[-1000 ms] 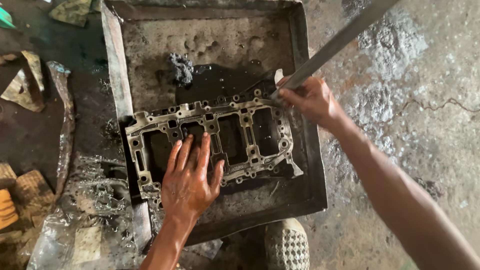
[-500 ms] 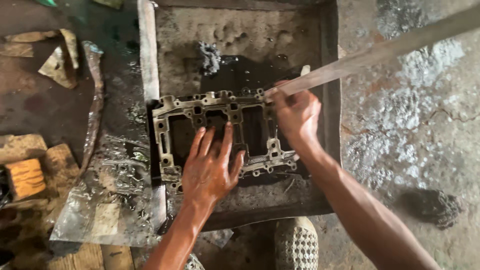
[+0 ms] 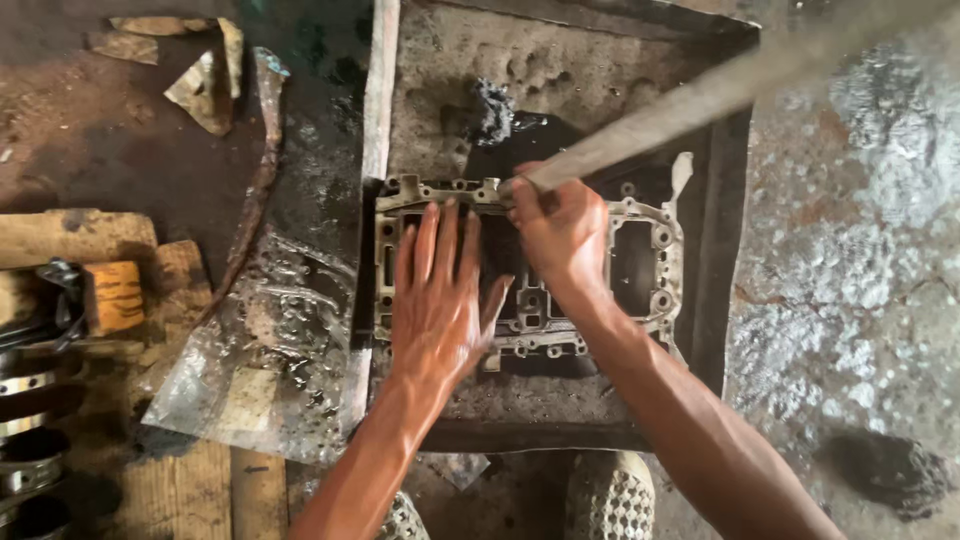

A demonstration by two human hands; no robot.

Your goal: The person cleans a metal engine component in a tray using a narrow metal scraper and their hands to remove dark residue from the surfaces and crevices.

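Note:
A grimy metal engine frame (image 3: 640, 250) with several rectangular openings lies flat in a shallow, dirty metal tray (image 3: 715, 330). My left hand (image 3: 440, 290) presses flat on the frame's left half, fingers spread and pointing away from me. My right hand (image 3: 560, 225) is closed around the lower end of a long flat metal bar (image 3: 720, 90). The bar slants up to the right out of view, and its tip meets the frame's far edge near the middle.
A dark clump of oily rag (image 3: 495, 110) sits in the tray behind the frame. A crumpled clear plastic sheet (image 3: 270, 350) lies left of the tray. Wooden blocks (image 3: 115, 295) and dark metal parts (image 3: 30, 400) are at far left. Wet concrete floor (image 3: 860, 300) lies to the right.
My right hand slid the bar's tip leftward along the frame's far edge, from the right corner to near the middle. My left hand stayed flat on the frame. The view shifted.

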